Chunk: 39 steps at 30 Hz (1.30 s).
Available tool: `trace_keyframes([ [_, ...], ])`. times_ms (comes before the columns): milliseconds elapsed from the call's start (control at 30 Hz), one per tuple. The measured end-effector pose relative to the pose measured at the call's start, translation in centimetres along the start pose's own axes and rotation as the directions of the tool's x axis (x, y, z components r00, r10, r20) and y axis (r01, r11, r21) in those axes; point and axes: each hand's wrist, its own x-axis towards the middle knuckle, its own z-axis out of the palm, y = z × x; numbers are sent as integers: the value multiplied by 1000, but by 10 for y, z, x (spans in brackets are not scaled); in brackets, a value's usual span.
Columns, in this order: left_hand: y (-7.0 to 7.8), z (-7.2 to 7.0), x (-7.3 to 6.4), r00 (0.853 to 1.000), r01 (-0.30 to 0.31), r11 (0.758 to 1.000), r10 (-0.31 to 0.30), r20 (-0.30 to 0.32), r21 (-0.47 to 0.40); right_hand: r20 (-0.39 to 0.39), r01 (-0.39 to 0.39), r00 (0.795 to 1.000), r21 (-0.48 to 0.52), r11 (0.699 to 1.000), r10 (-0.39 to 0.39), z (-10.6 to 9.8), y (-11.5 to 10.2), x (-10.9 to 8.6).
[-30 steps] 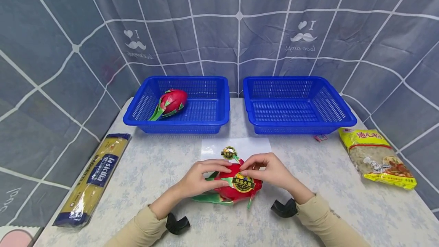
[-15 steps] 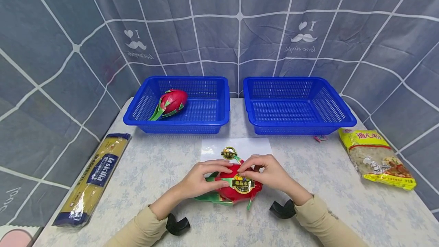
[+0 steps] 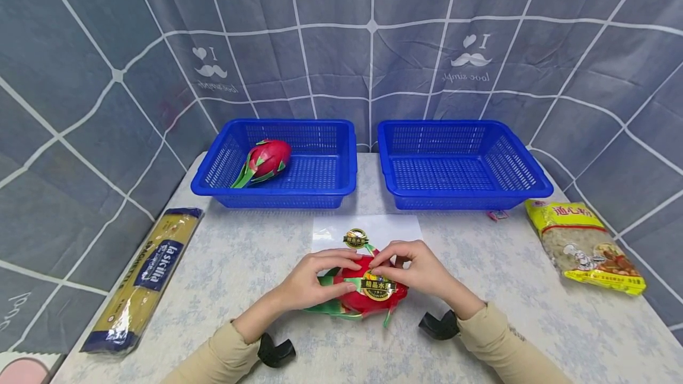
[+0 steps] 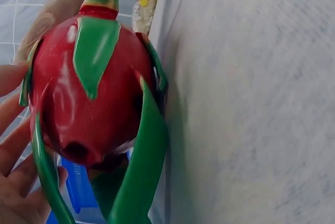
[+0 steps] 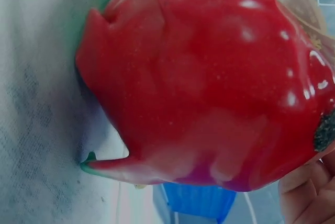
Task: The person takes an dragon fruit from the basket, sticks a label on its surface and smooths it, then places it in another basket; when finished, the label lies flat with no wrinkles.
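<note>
A red dragon fruit (image 3: pixel 348 302) with green scales lies on the table in front of me. My left hand (image 3: pixel 306 280) holds it from the left, thumb on the near side and fingers over the top. My right hand (image 3: pixel 418 268) pinches the upper edge of a black-and-gold sticker (image 3: pixel 377 287), which lies over the top of the fruit. In the right wrist view, part of the sticker (image 5: pixel 303 7) stands off the fruit's red skin; how much of it adheres I cannot tell. The left wrist view shows the fruit's scaled end, with left fingers (image 4: pixel 15 150) beside it.
Behind the fruit lies a white sheet (image 3: pixel 395 227) bearing another sticker (image 3: pixel 355 238). A blue basket (image 3: pixel 277 199) at back left holds a second dragon fruit (image 3: pixel 271 157); another blue basket (image 3: pixel 453 201) stands right. Spaghetti (image 3: pixel 144 280) lies left, a pasta bag (image 3: pixel 587 248) right.
My right hand has shifted slightly left with the sticker, which now sits a little further left and lower on the dragon fruit. My left hand has stayed in place.
</note>
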Motion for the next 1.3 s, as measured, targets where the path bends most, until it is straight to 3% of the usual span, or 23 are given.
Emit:
trace_keyframes([
  [133, 4, 5, -1, 999, 17, 1000, -18, -32, -26, -7, 52, 999, -74, 996, -53, 1, -3, 1],
  [267, 9, 15, -1, 991, 91, 991, -100, -94, -97, -2, 77, 997, -99, 992, -78, 2, -4, 1],
  [367, 12, 21, 0, 982, 113, 988, -127, -143, -102, -12, 81, 996, -115, 990, -83, 3, -4, 0],
  [533, 15, 26, 0, 977, 111, 989, -127, -173, -99, -38, 60, 997, -128, 990, -65, 4, -8, -3],
  [667, 16, 26, 1, 976, 138, 982, -156, -151, -126, -38, 26, 999, -97, 995, -29, 3, -6, -10],
  [867, 17, 26, 1, 973, 178, 978, -192, -132, -109, -38, -101, 995, -119, 988, 97, 8, 17, -33],
  [967, 17, 28, 1, 968, 181, 980, -193, -158, -86, -36, -149, 989, -88, 985, 146, 12, 26, -40],
  [1167, 17, 36, 2, 963, 129, 991, -133, -233, -33, -32, -197, 980, 36, 980, 198, 22, 29, -43],
  [1300, 16, 38, 1, 951, 149, 988, -152, -270, -33, -56, -202, 977, 72, 977, 206, 29, 29, -44],
])
